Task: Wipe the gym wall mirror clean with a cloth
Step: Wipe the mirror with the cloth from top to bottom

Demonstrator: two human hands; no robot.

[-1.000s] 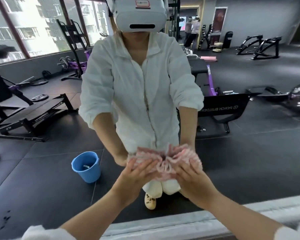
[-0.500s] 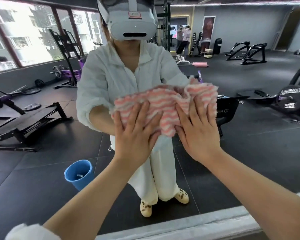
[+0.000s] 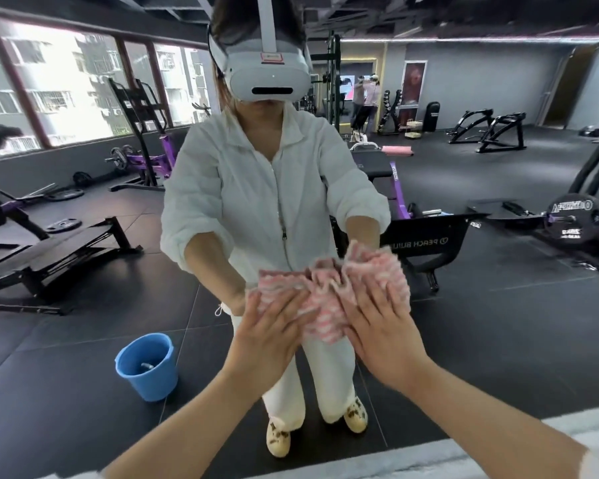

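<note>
Blue bucket (image 3: 146, 366) is seen reflected low at left, well apart from the work. Left hand (image 3: 268, 335) is laid flat, fingers straight & spread, on the cloth's (image 3: 329, 292) left part. Cloth is bunched against the mirror (image 3: 498, 305), long axis approx. horizontal, spanning both hands. Right hand (image 3: 382, 335) is likewise flat, pressing the right part. Both hands equally near; cloth lies just beyond the fingertips, upward.

Pink-white striped cloth (image 3: 329, 299) bunched, flat against wall mirror (image 3: 498, 305), low centre.
</note>
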